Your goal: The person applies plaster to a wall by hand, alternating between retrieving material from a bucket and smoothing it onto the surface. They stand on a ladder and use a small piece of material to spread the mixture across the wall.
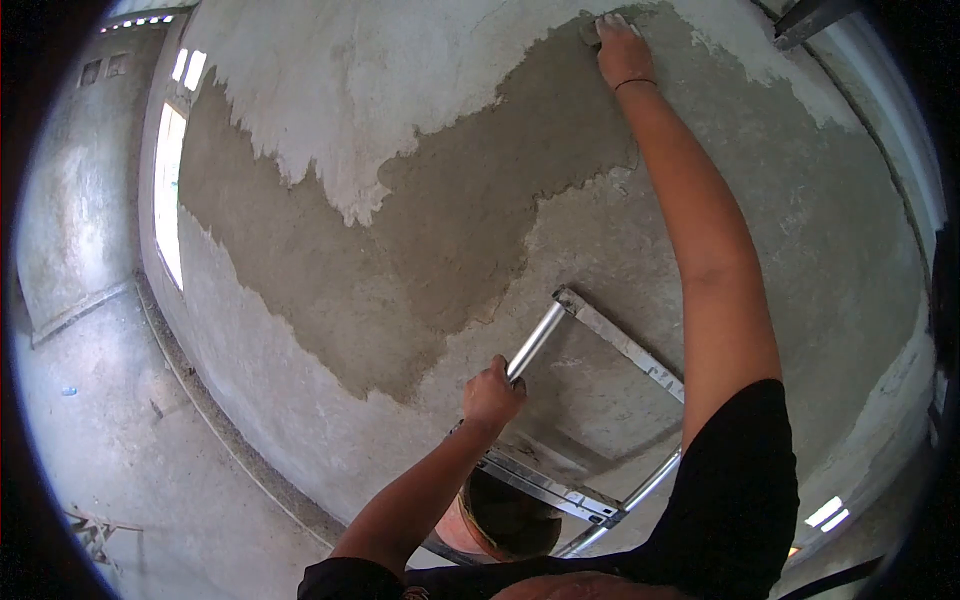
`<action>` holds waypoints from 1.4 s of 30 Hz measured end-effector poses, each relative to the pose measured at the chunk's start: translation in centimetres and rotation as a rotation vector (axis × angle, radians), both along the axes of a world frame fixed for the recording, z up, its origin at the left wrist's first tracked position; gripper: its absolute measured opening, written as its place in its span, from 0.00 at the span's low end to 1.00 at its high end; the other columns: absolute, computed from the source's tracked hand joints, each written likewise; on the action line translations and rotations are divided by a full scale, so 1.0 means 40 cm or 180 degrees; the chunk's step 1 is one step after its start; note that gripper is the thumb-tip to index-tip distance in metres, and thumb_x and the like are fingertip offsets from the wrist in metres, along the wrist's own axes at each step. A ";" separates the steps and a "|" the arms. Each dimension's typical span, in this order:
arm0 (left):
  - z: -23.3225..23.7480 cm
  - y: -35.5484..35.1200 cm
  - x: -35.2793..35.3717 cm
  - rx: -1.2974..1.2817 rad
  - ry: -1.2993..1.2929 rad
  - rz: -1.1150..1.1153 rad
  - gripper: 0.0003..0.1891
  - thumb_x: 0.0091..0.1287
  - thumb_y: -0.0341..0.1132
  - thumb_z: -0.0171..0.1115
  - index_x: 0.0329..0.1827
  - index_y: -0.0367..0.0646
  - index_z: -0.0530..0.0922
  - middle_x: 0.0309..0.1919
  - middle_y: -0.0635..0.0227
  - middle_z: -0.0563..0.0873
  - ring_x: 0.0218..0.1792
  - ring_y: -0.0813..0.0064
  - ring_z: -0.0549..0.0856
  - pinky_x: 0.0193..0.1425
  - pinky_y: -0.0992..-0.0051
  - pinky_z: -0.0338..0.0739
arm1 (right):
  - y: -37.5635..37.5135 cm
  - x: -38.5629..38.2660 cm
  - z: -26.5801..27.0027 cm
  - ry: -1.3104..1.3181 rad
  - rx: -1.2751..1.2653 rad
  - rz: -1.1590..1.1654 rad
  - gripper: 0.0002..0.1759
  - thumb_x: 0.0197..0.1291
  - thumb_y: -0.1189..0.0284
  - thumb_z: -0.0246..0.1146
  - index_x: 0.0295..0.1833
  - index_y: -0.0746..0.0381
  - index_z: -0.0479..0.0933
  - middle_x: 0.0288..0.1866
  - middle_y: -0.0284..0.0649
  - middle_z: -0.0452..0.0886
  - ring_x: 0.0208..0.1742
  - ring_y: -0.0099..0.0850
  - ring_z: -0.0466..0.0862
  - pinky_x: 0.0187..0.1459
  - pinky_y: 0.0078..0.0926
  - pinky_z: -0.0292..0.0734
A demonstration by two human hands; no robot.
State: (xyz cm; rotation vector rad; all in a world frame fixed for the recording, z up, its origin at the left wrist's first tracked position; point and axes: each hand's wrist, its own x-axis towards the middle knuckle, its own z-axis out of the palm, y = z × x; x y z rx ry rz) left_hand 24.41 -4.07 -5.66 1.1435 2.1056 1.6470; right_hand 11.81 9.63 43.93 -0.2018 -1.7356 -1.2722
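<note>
My right hand (622,52) is stretched far up against the wall, its fingers closed on a small flat grey tool (590,33) that touches the plaster. Around it spreads a darker, damp-looking patch of plaster (450,220) with ragged edges. Lower down, my left hand (493,392) is wrapped round the metal rail of a ladder (538,338). Below that hand, an orange bucket (462,528) with a dark inside sits beside the ladder's lower bar, partly hidden by my body.
The grey floor (150,470) lies far below at the left, with a blue scrap (69,391) on it. Bright openings (170,190) show at the left wall edge. A dark beam (815,22) juts in at the top right.
</note>
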 end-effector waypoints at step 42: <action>-0.009 0.000 -0.010 0.0115 0.0023 -0.0101 0.17 0.58 0.41 0.65 0.44 0.41 0.73 0.33 0.49 0.87 0.39 0.48 0.87 0.48 0.56 0.80 | -0.031 0.094 0.101 -0.0311 0.0254 -0.0175 0.14 0.66 0.72 0.52 0.50 0.63 0.80 0.52 0.50 0.82 0.53 0.49 0.83 0.56 0.47 0.79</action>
